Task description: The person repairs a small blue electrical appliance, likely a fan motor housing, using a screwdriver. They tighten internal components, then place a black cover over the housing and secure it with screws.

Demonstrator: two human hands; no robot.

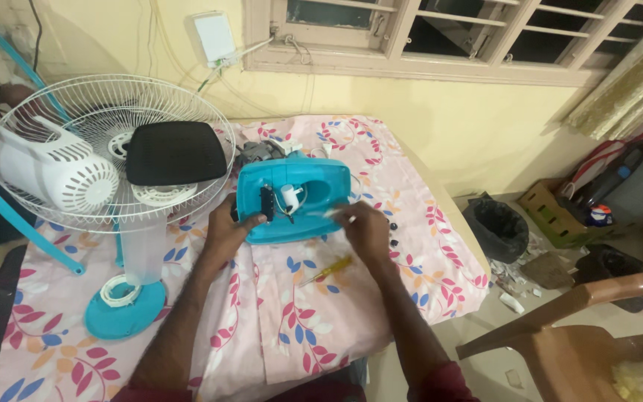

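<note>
A teal plastic appliance shell lies open on the floral cloth, with a black part and a white part inside it. My left hand grips the shell's left edge, fingers by the black part. My right hand pinches a thin tool whose tip points into the shell. A yellow-handled screwdriver lies on the cloth just below my right hand.
A white fan guard with a motor housing, a black flat box and a teal fan base stand at left. Small dark screws lie right of my hand. A black bin and a brown chair stand at right.
</note>
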